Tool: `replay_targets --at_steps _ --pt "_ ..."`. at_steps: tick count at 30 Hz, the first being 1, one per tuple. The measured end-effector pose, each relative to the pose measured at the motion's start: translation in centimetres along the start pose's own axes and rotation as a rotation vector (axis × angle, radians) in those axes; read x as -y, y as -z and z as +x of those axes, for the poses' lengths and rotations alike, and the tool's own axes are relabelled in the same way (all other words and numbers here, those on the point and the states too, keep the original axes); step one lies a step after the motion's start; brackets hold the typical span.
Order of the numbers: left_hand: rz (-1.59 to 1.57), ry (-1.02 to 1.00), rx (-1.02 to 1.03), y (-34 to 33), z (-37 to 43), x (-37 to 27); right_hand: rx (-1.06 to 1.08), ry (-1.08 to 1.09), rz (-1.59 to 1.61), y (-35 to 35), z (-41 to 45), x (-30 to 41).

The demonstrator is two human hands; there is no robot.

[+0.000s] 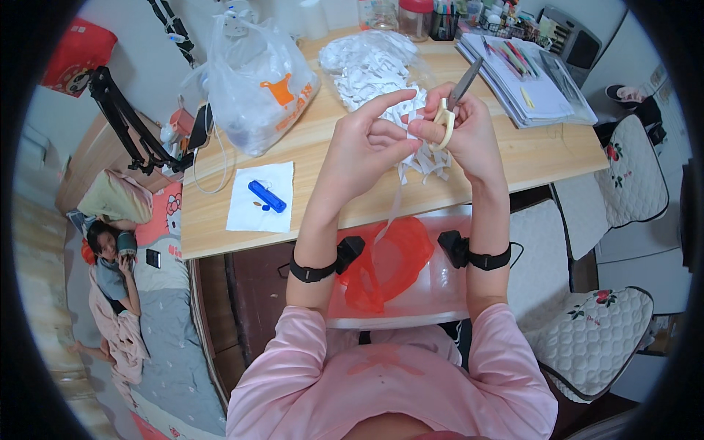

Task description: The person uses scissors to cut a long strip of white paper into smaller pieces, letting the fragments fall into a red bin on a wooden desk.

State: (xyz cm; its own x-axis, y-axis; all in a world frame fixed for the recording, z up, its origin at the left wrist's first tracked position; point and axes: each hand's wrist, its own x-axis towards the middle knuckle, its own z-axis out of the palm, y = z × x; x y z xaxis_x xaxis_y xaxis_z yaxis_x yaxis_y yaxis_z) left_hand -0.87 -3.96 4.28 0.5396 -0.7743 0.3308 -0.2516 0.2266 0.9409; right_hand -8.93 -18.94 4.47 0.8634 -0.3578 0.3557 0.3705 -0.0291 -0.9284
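My right hand (pixel 470 129) grips a pair of scissors (pixel 444 124) by its cream handles, the metal blades pointing up and away from me. Close beside it, my left hand (pixel 366 140) has its thumb and fingers on a narrow white strip (pixel 412 125), which the right fingertips also seem to touch. From the hands a long pale ribbon (pixel 395 206) hangs past the table edge towards a red plastic bag (pixel 404 264). Below and behind the hands, loose white strips (pixel 426 165) lie at the mouth of a clear bag of cut strips (pixel 368 69).
A knotted white carrier bag (pixel 258 93) stands at the table's back left. Nearer is a white tissue (pixel 242 212) with a blue plastic object (pixel 267 196). Papers with pens (pixel 517 82) lie right. The red bag rests in a translucent bin (pixel 451 300). A person (pixel 115 269) lies on the bed.
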Motion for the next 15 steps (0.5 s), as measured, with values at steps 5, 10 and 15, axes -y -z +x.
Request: replay_targets --at_steps 5,10,15 --pt "-0.022 0.016 0.008 -0.25 -0.12 -0.08 0.05 0.006 0.106 -0.01 0.01 -0.14" --pt "-0.028 -0.005 0.011 -0.36 -0.11 0.06 0.026 0.014 0.064 0.3 -0.03 0.07" --pt "0.0 0.001 0.026 -0.35 -0.07 0.04 0.028 0.005 0.057 0.24 -0.11 0.19"
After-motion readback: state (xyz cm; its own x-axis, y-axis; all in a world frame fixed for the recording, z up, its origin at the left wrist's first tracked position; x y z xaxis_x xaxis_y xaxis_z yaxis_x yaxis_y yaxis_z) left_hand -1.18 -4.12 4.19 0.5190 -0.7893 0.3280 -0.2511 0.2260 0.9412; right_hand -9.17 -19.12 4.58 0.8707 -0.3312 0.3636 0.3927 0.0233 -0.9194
